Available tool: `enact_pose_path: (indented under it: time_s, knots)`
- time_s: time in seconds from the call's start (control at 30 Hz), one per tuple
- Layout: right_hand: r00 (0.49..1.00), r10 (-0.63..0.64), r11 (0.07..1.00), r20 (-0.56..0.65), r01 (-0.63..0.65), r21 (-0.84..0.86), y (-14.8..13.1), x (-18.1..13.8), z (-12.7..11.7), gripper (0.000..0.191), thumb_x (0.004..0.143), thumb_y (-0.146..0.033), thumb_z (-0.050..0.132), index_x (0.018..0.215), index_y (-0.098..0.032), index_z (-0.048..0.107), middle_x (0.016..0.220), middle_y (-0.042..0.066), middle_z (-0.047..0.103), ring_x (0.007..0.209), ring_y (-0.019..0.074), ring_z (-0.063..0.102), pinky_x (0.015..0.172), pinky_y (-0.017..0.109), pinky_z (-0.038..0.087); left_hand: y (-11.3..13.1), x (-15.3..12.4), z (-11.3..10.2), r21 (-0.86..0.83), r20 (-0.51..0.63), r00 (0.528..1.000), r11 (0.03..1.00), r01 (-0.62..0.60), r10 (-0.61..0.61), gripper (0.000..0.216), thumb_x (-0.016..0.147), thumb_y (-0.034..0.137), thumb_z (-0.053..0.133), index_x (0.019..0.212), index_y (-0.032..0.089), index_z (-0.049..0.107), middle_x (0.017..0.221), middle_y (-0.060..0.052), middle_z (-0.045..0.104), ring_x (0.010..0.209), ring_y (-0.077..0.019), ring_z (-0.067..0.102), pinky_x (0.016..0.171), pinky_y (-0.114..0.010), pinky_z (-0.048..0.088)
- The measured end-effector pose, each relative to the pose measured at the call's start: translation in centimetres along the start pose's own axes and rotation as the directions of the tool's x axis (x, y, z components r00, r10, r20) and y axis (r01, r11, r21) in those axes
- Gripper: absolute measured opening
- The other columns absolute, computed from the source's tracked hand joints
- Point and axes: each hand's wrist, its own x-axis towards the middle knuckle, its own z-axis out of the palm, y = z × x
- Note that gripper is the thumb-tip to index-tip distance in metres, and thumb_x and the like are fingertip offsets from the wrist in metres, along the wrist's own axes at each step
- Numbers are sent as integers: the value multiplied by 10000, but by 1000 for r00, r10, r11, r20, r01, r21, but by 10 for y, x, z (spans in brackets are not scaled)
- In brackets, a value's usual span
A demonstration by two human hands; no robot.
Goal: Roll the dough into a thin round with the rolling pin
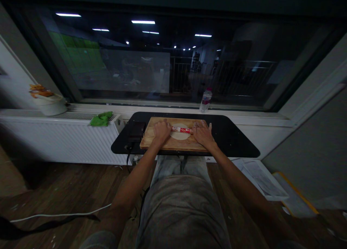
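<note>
A rolling pin (182, 130) with a red-and-white wrapper lies across a round, flat sheet of dough (180, 136). The dough rests on a wooden board (151, 142). My left hand (162, 131) is closed over the pin's left end. At its right end, my right hand (202, 134) grips the pin, with pale, flour-like smears on the fingers. Both hands cover the ends of the pin, so only its middle shows.
The board sits on a black table (235, 140), beside a dark box-like object (136, 129). A water bottle (206, 101) stands on the windowsill. A green cloth (101, 119) and a white tub (52, 105) are on the radiator (62, 140). A white tray (261, 178) lies lower right.
</note>
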Motion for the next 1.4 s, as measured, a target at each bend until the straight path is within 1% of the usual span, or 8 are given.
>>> enact_pose_path:
  time_s: [0.13,0.23,0.37,0.67,0.87,1.07,1.2,1.4]
  knots:
    - [1000,20,999,-6,-20,47,-4,-8,-3,607,1177,-283,265,1651,-143,618,1742,184,557,1691,432,327,1339,834,186,-1,1,-1,1,11,1000,1000,11,-11,469,1145,291,430,1483,127,712,1262,-228,827,1211,-368,787,1035,-432,574]
    - [998,59,996,-16,-58,68,-6,-10,-2,605,1184,-294,263,1633,-143,639,1736,184,564,1693,415,340,1351,808,193,-1,0,-2,3,28,1000,1000,1,-2,488,1139,268,415,1520,118,681,1280,-231,824,1221,-367,781,1036,-430,571]
    - [997,61,994,-40,-57,90,-8,-12,-1,585,1193,-292,275,1598,-149,672,1711,178,594,1690,399,359,1368,782,174,0,0,-2,8,43,999,1000,-9,8,498,1138,256,393,1504,97,691,1273,-245,821,1225,-372,780,1045,-441,576]
    - [996,67,990,-62,-59,124,-15,-27,-7,606,1198,-280,250,1665,-88,584,1637,228,653,1682,379,406,1372,755,172,-1,1,-1,2,47,998,999,-35,35,481,1134,245,419,1508,114,691,1275,-235,823,1234,-358,780,1061,-430,568]
    - [994,96,989,-56,-88,122,-20,-35,-9,630,1191,-288,247,1673,-31,559,1647,265,630,1694,390,389,1377,734,194,0,1,0,-6,48,998,999,-32,32,472,1123,225,441,1519,120,674,1257,-233,823,1239,-366,775,1057,-433,561]
    - [991,108,983,-79,-95,158,-25,-48,-5,631,1188,-298,256,1714,-73,524,1702,218,587,1686,361,418,1394,670,221,0,1,1,-13,41,999,1000,-26,26,479,1136,247,414,1513,124,682,1252,-240,817,1213,-376,777,1041,-453,567]
    - [990,104,979,-99,-84,186,-30,-60,3,645,1183,-287,238,1724,-49,498,1711,227,572,1658,340,468,1405,608,215,0,1,1,-11,45,999,1000,-27,28,461,1134,238,413,1483,137,696,1270,-225,819,1211,-360,776,1038,-433,569]
    - [990,62,973,-128,-32,227,-24,-63,8,649,1189,-306,213,1725,-102,516,1718,192,578,1715,320,372,1406,604,190,-1,2,1,-15,47,999,1000,-27,27,445,1138,249,419,1444,131,718,1283,-223,819,1222,-358,776,1037,-423,568]
